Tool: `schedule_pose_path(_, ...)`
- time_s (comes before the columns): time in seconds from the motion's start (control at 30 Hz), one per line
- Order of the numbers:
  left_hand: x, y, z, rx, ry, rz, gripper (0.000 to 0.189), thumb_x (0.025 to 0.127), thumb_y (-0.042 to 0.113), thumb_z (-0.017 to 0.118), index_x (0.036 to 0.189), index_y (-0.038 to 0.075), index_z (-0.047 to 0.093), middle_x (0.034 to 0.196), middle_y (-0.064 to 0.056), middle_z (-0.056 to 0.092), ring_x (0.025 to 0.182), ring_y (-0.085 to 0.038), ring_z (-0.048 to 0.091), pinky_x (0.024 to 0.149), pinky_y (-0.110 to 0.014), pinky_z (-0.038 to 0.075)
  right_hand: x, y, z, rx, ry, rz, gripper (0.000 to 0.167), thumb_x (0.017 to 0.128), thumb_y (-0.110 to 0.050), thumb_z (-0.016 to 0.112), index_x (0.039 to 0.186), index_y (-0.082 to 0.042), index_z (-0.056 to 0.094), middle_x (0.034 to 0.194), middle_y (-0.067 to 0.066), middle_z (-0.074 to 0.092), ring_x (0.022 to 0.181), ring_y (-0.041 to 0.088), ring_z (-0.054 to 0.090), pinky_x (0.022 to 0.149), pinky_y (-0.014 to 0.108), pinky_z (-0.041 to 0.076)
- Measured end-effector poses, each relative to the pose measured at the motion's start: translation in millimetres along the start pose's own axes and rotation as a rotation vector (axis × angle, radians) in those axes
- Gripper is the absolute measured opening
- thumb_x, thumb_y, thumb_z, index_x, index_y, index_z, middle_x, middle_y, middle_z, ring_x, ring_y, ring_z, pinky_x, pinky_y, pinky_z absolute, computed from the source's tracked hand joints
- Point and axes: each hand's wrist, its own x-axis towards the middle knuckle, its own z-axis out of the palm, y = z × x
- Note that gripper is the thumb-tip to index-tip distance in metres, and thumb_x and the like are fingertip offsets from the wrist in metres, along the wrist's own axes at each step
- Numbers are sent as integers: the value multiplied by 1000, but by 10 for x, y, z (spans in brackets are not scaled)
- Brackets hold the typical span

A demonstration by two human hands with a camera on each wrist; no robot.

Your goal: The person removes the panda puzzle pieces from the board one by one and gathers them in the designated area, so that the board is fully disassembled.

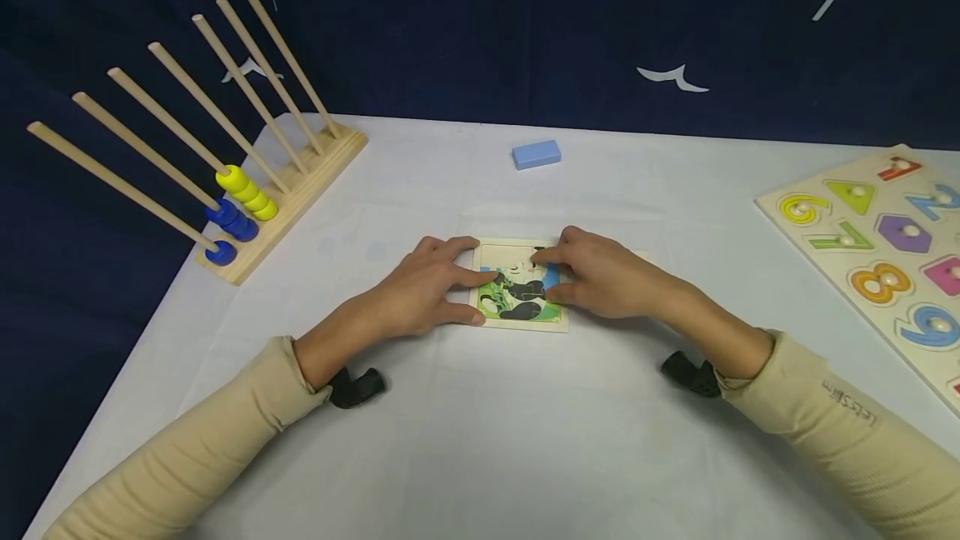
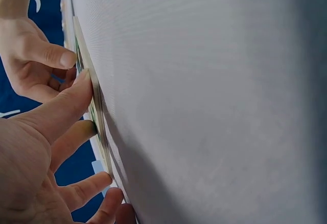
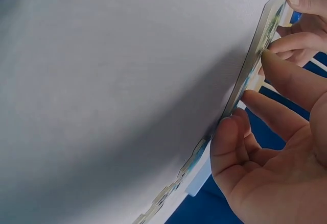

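Note:
A small square wooden panda puzzle (image 1: 517, 327) lies on the white table in the head view, its picture partly hidden by fingers. My left hand (image 1: 427, 290) rests along its left side, with the fingers spread. Its thumb touches the lower left corner and one finger reaches onto the picture. From the other side my right hand (image 1: 611, 277) touches the picture's right part with index finger and thumb, set apart; its other fingers are bent. In the right wrist view, several loose puzzle pieces (image 3: 191, 158) lie beyond the board, near the right hand (image 3: 286, 147).
A blue block (image 1: 536, 154) lies behind the puzzle. At the left stands a wooden peg rack (image 1: 300, 205) with tall rods and blue and yellow beads. A number and shape board (image 1: 817, 219) lies at the right. Dark cloth (image 1: 465, 32) hangs behind the table.

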Motion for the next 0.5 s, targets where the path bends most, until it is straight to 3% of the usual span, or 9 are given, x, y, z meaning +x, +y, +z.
schedule_pose_path(0.2, 10, 4, 5, -1, 6, -1, 61, 86, 37, 77, 141, 19, 58, 153, -16, 36, 127, -40, 37, 102, -52, 35, 3, -6, 2, 2, 20, -6, 43, 86, -8, 74, 128, 1, 65, 98, 10, 54, 82, 20, 48, 74, 36, 41)
schedule_pose_path(0.5, 65, 8, 10, -65, 15, -61, 84, 81, 36, 82, 148, 3, 44, 153, -13, 38, 129, -35, 37, 106, -43, 34, 3, -1, 23, 13, 68, -11, 41, 83, -4, 77, 123, -2, 68, 120, 17, 50, 111, 32, 42, 94, 46, 38)
